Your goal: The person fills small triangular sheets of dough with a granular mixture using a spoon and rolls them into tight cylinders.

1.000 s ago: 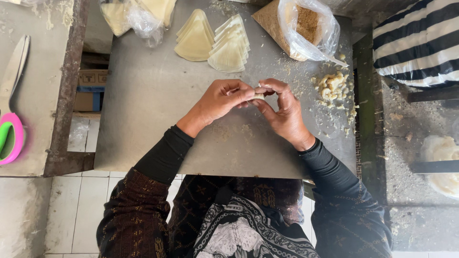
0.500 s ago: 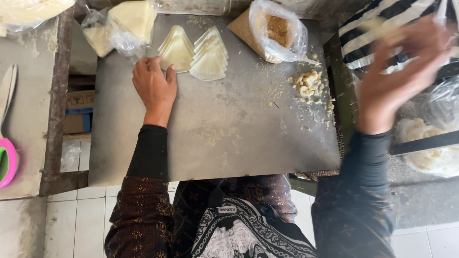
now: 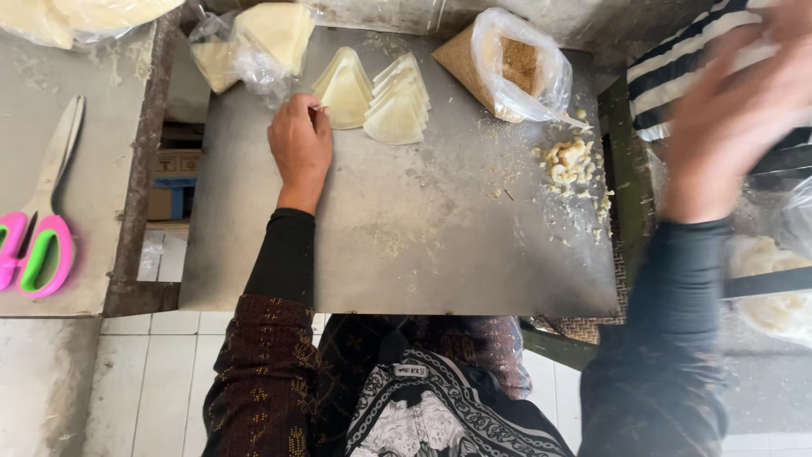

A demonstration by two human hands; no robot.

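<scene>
At the far left edge of the frame a pair of scissors with pink and green plastic handles (image 3: 38, 245) lies on a side surface, well apart from the work. In the upper left a clear plastic bag of pale yellow dough sheets (image 3: 254, 46) sits at the corner of the grey metal table (image 3: 406, 254). Just right of it, the left hand (image 3: 300, 148) lies knuckles-up, its fingers (image 3: 315, 108) curled and touching the edge of the nearer stack of pale triangular folded wrappers (image 3: 345, 89); I cannot tell whether it has pinched one. A second such stack (image 3: 397, 106) lies touching the first. The sheets look thin, so a careless pull could drag off several at once or tear one, and the stack could slide into its neighbour. Further right, an open clear bag of brown crumbs (image 3: 507, 72) lies on its side, its mouth beside a small heap of pale crumbly filling (image 3: 571, 161); a nudge could spill it. At the upper right the right hand (image 3: 736, 118) is blurred over a black-and-white striped cloth (image 3: 685, 76), off the table; its fingers seem spread and holding nothing, though the blur leaves that unsure. Swinging across without looking, it could clip the bag or scatter the filling.
</scene>
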